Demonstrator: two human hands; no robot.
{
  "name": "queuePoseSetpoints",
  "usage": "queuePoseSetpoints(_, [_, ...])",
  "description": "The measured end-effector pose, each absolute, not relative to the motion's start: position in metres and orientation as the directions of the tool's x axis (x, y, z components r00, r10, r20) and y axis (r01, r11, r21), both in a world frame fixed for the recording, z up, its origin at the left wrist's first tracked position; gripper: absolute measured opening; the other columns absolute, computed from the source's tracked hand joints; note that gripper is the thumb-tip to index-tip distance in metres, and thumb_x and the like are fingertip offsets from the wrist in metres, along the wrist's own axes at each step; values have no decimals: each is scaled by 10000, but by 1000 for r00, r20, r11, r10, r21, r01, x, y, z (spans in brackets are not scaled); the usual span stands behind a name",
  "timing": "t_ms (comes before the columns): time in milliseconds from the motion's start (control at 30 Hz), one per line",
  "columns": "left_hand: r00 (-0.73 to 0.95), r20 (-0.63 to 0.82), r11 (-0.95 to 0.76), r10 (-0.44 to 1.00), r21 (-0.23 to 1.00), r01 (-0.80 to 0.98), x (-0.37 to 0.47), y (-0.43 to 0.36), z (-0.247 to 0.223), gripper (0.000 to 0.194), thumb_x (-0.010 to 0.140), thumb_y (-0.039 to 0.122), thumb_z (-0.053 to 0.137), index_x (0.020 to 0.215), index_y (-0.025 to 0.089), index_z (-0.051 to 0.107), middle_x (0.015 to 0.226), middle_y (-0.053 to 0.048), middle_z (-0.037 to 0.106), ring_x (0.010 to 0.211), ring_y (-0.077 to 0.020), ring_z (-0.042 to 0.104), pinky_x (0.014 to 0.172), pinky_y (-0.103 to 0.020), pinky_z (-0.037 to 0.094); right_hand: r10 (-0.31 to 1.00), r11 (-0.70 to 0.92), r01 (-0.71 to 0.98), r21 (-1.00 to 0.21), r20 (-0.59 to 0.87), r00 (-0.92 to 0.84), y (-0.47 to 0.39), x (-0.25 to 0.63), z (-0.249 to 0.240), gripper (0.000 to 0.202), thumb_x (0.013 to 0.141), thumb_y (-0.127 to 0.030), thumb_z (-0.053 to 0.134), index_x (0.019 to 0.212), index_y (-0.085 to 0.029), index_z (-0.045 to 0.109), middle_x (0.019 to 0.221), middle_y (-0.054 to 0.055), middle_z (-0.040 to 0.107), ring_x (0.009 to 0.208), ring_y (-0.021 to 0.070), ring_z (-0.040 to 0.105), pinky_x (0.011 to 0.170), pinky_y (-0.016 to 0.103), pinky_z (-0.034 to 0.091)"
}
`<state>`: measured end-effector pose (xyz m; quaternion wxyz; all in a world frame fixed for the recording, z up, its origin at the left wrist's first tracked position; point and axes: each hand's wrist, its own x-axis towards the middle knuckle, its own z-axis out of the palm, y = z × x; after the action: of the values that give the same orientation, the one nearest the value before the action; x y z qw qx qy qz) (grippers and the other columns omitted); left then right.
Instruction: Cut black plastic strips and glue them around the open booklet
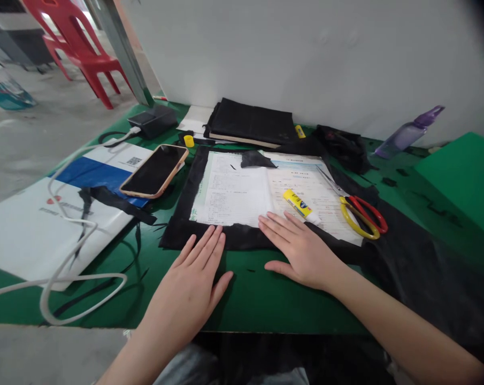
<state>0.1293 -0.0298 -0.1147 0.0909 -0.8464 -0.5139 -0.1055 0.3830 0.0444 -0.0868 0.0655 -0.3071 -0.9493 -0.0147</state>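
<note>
An opened-out printed booklet (237,192) lies on the green table with black fabric (242,238) folded over its edges. My left hand (197,272) rests flat, fingertips on the near fabric strip, holding nothing. Further right, my right hand (298,248) lies flat too, its fingers stretched over the same strip and the page edge. A yellow glue stick (301,206) lies on the right page just beyond my right hand. Scissors (358,214) with red and yellow handles lie across that page's right side. A loose black scrap (258,159) sits at the page's far edge.
At left are a phone (155,171), a white cable (95,219), a blue-and-white folder (93,214) and a black adapter box (153,122). A black-covered book (252,122), a yellow cap (189,141) and a purple spray bottle (406,133) stand or lie towards the wall. More black fabric (426,272) spreads at right.
</note>
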Motion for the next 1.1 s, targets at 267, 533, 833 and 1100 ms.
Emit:
queuePoseSetpoints(267, [441,276,-463,854,17,886,129,-32,-110,590,991,418,368,1493,126,267,1557,-57,304,1443,-212,264,1142,-443,347,705,636,750,-183,533,-468,57,394,-80,373,917,-214,496,1288,-167,488,1242,118,607,1207,242,519,1057,466,407])
queuePoseSetpoints(533, [495,269,-526,826,53,849,178,-38,-108,656,978,524,342,1442,60,364,1527,-116,344,1409,-252,337,1089,-434,422,778,423,906,-34,526,-344,74,414,-82,396,862,-258,527,1243,-153,495,1238,139,601,1148,307,551,924,473,471])
queuePoseSetpoints(833, [539,204,-571,817,156,806,211,-30,-107,728,957,609,281,1430,68,399,1521,-125,343,1414,-276,320,1121,-471,377,839,333,939,85,428,-336,83,421,-101,415,866,-358,499,1204,-121,539,931,123,658,887,311,594,798,487,454])
queuePoseSetpoints(1100, [537,219,-577,815,217,788,207,-32,-109,711,969,592,261,1466,89,333,1546,-126,304,1437,-270,266,1149,-472,326,749,382,920,-93,614,-249,79,415,-77,295,916,-370,487,1113,-176,591,984,112,656,949,292,580,876,511,427])
